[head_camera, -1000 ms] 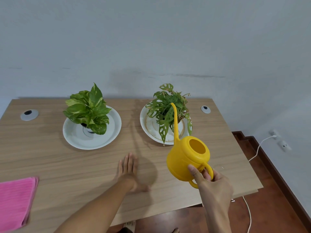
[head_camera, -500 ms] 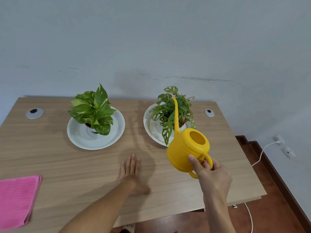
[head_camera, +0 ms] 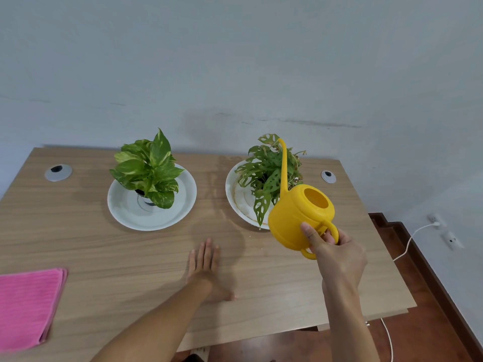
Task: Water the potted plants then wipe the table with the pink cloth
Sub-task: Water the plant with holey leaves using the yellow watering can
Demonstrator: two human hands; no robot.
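Observation:
My right hand [head_camera: 333,250] grips the handle of a yellow watering can [head_camera: 295,215], held in the air just in front of the right potted plant [head_camera: 269,168]. Its long thin spout rises over that plant's holed leaves. This plant stands on a white plate [head_camera: 236,194]. The left potted plant [head_camera: 147,168], with broad variegated leaves, stands on its own white plate [head_camera: 122,207]. My left hand [head_camera: 206,267] lies flat on the wooden table [head_camera: 104,257], fingers apart, holding nothing. A folded pink cloth [head_camera: 26,307] lies at the table's near left edge.
Two round grey cable grommets [head_camera: 58,172] [head_camera: 328,176] sit in the table's far corners. A pale wall stands right behind the table. To the right, the table ends above a red-brown floor with a white cable [head_camera: 407,244] and wall sockets.
The watering can has moved forward and a little up towards the right plant, its spout now over the leaves. My left hand stays flat on the table. The view has tilted slightly.

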